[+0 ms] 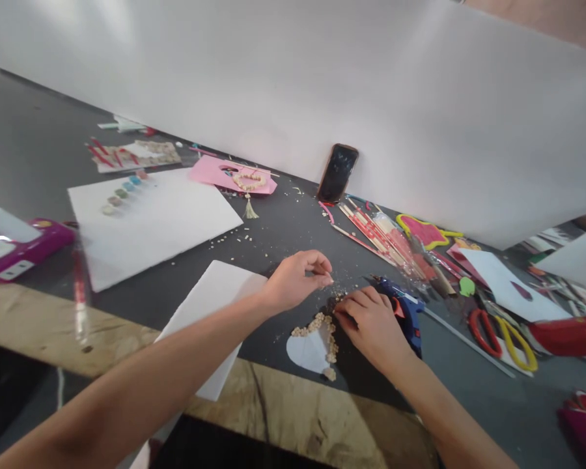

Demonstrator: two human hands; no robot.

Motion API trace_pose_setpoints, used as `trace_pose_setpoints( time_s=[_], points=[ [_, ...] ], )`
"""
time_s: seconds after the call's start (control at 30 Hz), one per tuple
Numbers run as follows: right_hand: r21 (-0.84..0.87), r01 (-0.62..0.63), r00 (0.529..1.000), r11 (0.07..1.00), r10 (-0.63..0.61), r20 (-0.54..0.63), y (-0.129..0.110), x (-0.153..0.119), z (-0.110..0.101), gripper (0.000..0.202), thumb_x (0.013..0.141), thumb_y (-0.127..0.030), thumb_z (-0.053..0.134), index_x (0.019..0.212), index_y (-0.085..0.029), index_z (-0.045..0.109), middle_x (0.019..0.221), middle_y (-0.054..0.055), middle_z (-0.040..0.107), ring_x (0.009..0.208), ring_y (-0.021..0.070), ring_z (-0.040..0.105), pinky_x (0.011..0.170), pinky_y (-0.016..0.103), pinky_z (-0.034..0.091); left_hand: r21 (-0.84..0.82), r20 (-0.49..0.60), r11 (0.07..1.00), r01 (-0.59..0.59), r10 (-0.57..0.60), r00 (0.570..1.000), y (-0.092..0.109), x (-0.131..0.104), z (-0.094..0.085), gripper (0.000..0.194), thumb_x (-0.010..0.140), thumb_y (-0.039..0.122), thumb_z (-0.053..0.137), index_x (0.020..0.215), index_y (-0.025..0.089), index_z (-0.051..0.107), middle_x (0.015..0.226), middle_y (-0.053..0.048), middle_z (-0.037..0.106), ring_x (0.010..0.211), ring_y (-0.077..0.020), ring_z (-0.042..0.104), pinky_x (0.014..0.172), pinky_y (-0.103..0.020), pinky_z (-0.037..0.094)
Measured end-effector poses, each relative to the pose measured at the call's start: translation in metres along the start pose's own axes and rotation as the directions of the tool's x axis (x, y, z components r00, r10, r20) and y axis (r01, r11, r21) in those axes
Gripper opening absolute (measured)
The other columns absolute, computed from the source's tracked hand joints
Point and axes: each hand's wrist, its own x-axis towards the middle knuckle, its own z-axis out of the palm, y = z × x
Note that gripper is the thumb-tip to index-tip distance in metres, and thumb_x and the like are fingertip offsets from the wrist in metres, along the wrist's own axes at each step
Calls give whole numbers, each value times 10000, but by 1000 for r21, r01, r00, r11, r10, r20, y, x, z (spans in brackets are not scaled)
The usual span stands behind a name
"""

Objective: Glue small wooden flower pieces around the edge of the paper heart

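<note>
A rounded white paper piece point(306, 352) lies near the table's front edge, with a row of small beige bead-like clusters point(331, 345) along its top and right side. Above it, my left hand point(295, 280) is raised with thumb and forefinger pinched; what they hold, if anything, is too small to name. My right hand point(371, 322) rests lower on the table, its curled fingertips at a scatter of tiny pieces point(340, 298) just beyond the bead row. Its fingers are closed, and whatever is between them is hidden. Right behind this hand lies a blue glue gun point(409, 312).
White sheets point(146, 228) and a white board point(209, 293) lie to the left. A phone point(338, 172) leans against the white back panel. Red-and-cream sticks point(376, 234), scissors point(501, 339) and paper scraps crowd the right. A beaded loop with a tassel point(249, 182) rests on pink paper.
</note>
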Motion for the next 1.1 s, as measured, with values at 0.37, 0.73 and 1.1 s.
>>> trace_pose_setpoints(
  time_s=[0.37,0.73,1.1],
  points=[
    [82,67,905,994,-26,-425,4,-3,-12,54,847,-202,615,829,-216,664,826,31,668,860,195,521,786,361,378,-178,151,978,108,-82,985,3,-2,3,136,714,178,668,806,157,570,750,1,631,752,-119,616,708,-234,474],
    [44,106,892,993,-75,-446,-2,-8,-11,32,825,-216,654,827,-245,666,840,6,679,875,198,527,830,402,338,-248,337,942,226,-135,932,5,-6,7,162,711,133,659,833,157,556,740,12,636,714,-97,607,697,-229,461],
    [15,132,891,991,-112,-440,-4,-9,-12,65,826,-196,651,851,-255,653,854,2,683,887,184,534,856,396,334,-249,356,936,251,-153,922,9,-7,7,198,693,96,659,851,155,554,707,21,620,727,-114,613,716,-253,476]
  ],
)
